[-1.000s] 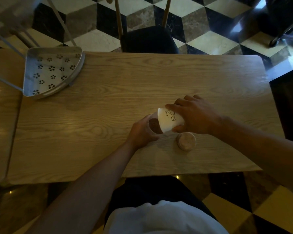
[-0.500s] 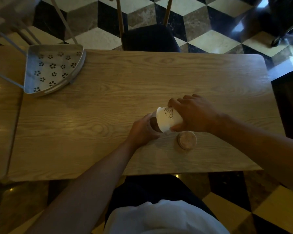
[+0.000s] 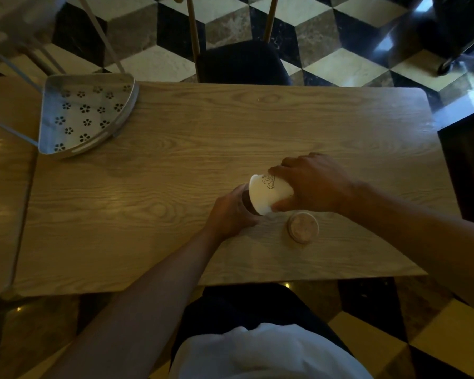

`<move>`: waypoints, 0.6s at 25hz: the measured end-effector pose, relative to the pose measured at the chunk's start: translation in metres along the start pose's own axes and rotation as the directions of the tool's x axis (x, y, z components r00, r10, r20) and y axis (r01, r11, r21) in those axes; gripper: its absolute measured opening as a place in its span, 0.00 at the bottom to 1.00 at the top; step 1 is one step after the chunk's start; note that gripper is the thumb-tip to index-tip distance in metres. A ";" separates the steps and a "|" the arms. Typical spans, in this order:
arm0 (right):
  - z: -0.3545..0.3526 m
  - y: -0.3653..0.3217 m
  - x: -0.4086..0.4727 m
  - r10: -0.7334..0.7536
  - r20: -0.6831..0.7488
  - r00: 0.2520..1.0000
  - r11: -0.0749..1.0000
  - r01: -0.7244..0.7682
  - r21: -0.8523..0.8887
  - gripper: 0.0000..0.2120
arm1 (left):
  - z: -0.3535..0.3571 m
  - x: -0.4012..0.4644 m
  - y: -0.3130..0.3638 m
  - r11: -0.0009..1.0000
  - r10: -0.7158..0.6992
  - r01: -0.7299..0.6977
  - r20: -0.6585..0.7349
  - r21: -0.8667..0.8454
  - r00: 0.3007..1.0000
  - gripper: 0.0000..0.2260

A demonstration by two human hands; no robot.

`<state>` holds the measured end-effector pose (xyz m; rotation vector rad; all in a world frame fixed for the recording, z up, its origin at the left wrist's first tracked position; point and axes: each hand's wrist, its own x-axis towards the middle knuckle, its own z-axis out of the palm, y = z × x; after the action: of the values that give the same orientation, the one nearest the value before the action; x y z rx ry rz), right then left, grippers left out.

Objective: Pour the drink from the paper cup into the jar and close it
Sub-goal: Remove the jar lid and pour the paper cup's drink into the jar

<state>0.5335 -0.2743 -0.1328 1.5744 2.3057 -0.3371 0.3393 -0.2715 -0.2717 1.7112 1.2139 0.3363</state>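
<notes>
My right hand grips a white paper cup with a small line drawing on it. The cup is tipped far over to the left, its rim over the mouth of the jar. Dark liquid shows inside the jar's mouth. My left hand is wrapped around the jar and hides most of its body. The jar stands on the wooden table. A round wooden lid lies flat on the table just right of the jar, below my right hand, touching neither hand.
A perforated metal tray on a stand overlaps the table's far left corner. A dark chair stands at the far edge. A second table surface adjoins on the left. Checkered floor surrounds the table.
The cup has tipped a little further over the jar. Both hands and the lid stay in the same places on the table; the camera view shifted slightly.
</notes>
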 end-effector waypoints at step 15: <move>-0.010 -0.007 0.008 0.025 0.063 0.998 0.997 -0.020 -0.073 0.35 | 0.001 0.001 -0.005 1.000 0.005 -0.005 -0.007 -0.013 1.000 0.39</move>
<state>0.5229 -0.2665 -0.1266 1.5317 2.2252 -0.2910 0.3375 -0.2710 -0.2770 1.7034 1.2107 0.3525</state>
